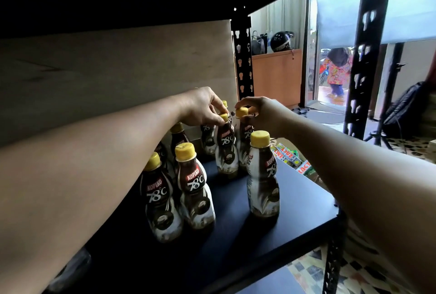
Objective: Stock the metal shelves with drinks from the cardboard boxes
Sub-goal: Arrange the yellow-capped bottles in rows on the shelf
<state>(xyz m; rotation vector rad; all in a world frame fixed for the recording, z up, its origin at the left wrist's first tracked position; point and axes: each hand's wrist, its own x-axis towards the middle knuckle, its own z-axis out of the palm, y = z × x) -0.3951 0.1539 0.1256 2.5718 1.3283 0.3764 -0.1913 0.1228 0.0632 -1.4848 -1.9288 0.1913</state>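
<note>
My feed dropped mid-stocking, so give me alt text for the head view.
Both hands reach onto the black metal shelf, the left hand pinching the yellow cap of one Kopiko bottle and the right hand gripping the cap of the bottle beside it. Several more bottles stand upright nearer the front.

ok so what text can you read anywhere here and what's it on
"KOPIKO 78°C": label of the front left bottle, the bottle beside it, and the rear bottle pinched by the left hand.
"ZACT", it seems: packets beyond the shelf.
Finer label print: too blurred.
</note>
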